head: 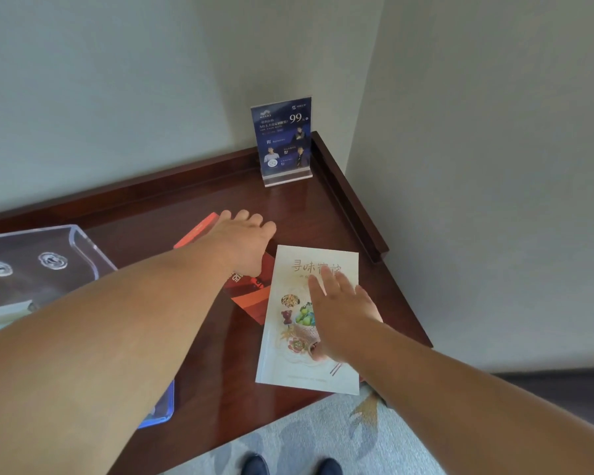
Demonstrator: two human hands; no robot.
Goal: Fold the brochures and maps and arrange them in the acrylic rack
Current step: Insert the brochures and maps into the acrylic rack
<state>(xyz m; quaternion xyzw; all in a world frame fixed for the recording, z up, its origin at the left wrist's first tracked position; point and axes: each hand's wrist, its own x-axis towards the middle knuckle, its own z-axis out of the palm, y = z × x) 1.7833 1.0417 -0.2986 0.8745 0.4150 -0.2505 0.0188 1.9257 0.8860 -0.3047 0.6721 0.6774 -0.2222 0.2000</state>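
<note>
cream food brochure (299,341) at our 5 o'clock; right hand (340,313) presses it flat, fingers spread; left hand (247,241), fingers together, pins the red brochure (254,296) at 12.

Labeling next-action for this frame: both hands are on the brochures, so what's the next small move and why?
Probably close the right hand on the cream brochure and lift it toward the acrylic rack. That hand lies flat and open on it, the brochure looks already folded, and it overlaps the red brochure under the open left hand.
</note>
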